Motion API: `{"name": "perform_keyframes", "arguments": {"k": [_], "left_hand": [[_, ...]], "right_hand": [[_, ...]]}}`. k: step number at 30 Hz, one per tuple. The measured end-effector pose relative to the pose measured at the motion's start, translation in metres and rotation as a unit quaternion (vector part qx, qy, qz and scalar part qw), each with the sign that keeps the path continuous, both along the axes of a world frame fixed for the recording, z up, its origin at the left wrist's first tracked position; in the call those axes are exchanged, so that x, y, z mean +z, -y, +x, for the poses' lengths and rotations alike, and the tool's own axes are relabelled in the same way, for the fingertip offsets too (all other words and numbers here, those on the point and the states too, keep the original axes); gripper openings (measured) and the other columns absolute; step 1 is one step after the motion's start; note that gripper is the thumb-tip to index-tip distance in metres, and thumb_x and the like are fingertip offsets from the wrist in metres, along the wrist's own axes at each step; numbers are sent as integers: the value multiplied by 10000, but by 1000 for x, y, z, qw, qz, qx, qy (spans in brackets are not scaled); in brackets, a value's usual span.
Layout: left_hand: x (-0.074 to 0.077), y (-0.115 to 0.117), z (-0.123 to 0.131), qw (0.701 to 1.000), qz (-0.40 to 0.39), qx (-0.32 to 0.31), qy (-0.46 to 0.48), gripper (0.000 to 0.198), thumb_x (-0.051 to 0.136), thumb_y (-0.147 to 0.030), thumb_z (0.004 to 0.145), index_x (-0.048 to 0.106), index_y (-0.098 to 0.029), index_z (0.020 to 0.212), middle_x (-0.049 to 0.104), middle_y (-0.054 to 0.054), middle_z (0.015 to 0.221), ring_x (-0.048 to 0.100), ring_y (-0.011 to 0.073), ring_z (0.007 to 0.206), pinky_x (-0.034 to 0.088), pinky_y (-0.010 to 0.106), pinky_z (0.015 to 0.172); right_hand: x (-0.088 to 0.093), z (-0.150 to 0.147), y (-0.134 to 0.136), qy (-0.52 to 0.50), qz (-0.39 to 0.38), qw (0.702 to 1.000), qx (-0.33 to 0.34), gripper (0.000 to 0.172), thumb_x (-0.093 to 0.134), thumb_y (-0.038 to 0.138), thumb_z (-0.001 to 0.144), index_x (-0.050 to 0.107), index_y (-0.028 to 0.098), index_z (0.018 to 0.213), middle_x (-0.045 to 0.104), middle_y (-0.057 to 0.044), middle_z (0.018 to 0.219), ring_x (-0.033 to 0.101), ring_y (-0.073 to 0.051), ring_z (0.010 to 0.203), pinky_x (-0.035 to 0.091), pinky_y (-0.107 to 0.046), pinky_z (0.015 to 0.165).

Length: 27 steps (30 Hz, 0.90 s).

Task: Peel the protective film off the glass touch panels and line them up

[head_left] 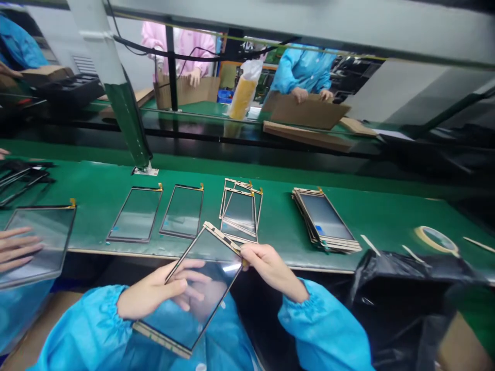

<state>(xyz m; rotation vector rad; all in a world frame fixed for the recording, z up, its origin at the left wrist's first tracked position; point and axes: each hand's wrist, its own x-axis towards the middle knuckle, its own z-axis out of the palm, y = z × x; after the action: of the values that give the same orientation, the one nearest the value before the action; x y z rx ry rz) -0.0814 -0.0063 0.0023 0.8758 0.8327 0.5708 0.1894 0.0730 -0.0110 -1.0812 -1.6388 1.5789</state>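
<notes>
A clear glass touch panel [216,257] with a thin dark frame and pale strips on its short ends is held tilted above my lap. My left hand [166,288] grips its left edge, the fingers showing through the glass from behind. At the upper right corner my right hand [266,265] pinches the panel near its small flex tab. On the bench just beyond lie a few overlapping panels with pale borders [240,211]. Left of those, two dark-framed panels [181,211] lie flat side by side. A stack of panels [328,221] sits to the right.
A roll of tape [436,240] and loose pale strips lie on the green bench [386,216]. A black plastic bag [406,293] hangs at the front edge, right. A metal post [127,113] rises at the back. A co-worker's hand [17,247] holds another panel at left.
</notes>
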Motion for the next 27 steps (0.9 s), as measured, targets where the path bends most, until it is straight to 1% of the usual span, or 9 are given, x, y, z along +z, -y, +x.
{"name": "perform_keyframes", "arguments": {"k": [3,6,8,11,14,16,18,22,27], "left_hand": [[6,2,-6,997,3,-52,-51,516,631,-437,865,521,-274,1342,603,132,1322,659,255,1065,529,296,758],[15,3,-7,989,18,-91,-112,471,596,-409,884,533,-275,1332,592,117,1338,656,226,1034,520,263,714],[20,2,-7,981,36,-122,-144,469,576,-394,894,524,-254,1338,587,120,1340,647,214,1023,516,255,699],[23,-2,-6,973,28,-162,-162,501,592,-425,874,521,-217,1325,621,125,1279,641,204,1008,503,235,677],[21,-7,-5,972,-43,-174,-150,572,675,-475,800,534,-205,1284,645,126,1236,670,204,951,494,222,636],[18,-12,-3,973,-91,-178,-117,607,724,-492,754,537,-206,1256,657,127,1220,697,216,912,512,239,626],[16,-19,-1,974,-121,-179,-72,575,740,-477,751,544,-211,1222,670,122,1208,716,238,914,541,269,642],[16,-29,5,977,-132,-167,9,457,721,-405,800,565,-220,1187,684,110,1205,721,267,960,573,300,688],[20,-32,9,984,-142,-101,34,544,693,-332,834,487,-219,1325,671,147,1227,715,282,983,587,295,693]], "right_hand": [[15,-2,-10,58,124,990,11,358,610,491,864,739,198,1023,722,-59,915,665,-237,831,518,-368,799],[41,-10,-18,109,288,945,110,313,515,315,936,670,237,1196,709,-53,1023,654,-239,936,497,-388,856],[60,-17,-20,183,368,886,216,270,479,191,948,695,211,1109,709,-61,963,658,-215,871,510,-348,780],[81,-28,-13,362,429,756,339,194,502,63,920,681,137,916,688,-77,847,648,-198,772,486,-297,664],[85,-36,0,483,493,624,368,122,540,51,897,634,113,851,655,-83,785,635,-205,706,422,-288,556],[78,-36,5,498,550,568,358,119,539,53,887,615,115,819,628,-77,740,618,-205,650,372,-293,501],[67,-32,4,484,609,541,319,141,532,53,873,591,125,767,590,-59,684,587,-197,591,335,-298,473],[51,-16,-10,396,727,529,187,208,480,44,881,566,139,717,540,-30,634,523,-162,530,320,-297,486],[57,9,-11,324,764,546,116,168,473,82,939,625,94,867,552,-12,629,490,-136,536,332,-297,521]]}}
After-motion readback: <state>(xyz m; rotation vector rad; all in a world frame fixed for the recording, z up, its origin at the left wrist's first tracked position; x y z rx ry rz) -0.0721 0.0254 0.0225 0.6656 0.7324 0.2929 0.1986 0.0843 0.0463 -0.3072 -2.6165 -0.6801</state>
